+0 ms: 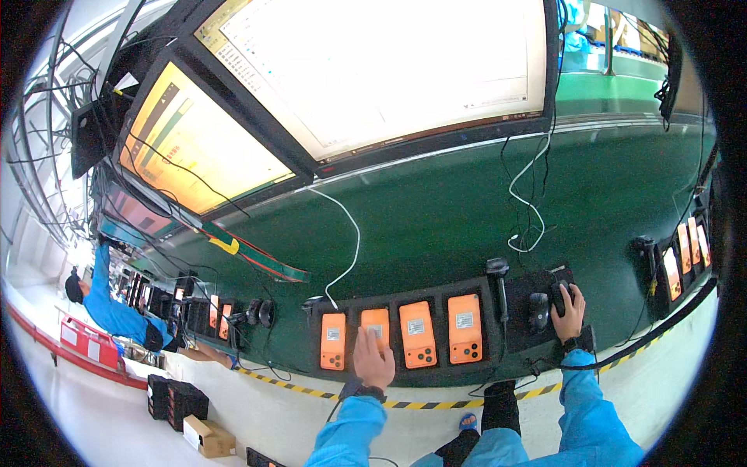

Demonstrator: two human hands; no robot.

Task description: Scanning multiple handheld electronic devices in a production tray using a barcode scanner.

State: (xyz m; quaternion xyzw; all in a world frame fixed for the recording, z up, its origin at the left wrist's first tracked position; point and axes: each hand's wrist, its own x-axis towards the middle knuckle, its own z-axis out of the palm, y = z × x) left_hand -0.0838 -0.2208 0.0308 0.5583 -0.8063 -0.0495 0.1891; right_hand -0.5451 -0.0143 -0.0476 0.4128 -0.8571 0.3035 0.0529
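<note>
Four slots' worth of orange smartphones lie back up in a black tray (428, 297), each with a white label. My left hand (373, 359) rests with fingers stretched out over the lower part of the second phone (375, 317) from the left, hiding its camera end. To its left is another phone (333, 341); to its right lie a third phone (418, 335) and a fourth phone (465, 329). My right hand (572, 315) is curved over a black computer mouse (557, 296) on a dark mat (520, 335).
A handheld scanner (499, 288) stands right of the tray, near a black rounded device (538, 313). White cables (359, 241) cross the green bench (436, 226). Two monitors (389, 70) stand behind. Farther left, a person in blue (117, 300) works; more phones (685, 249) lie far right.
</note>
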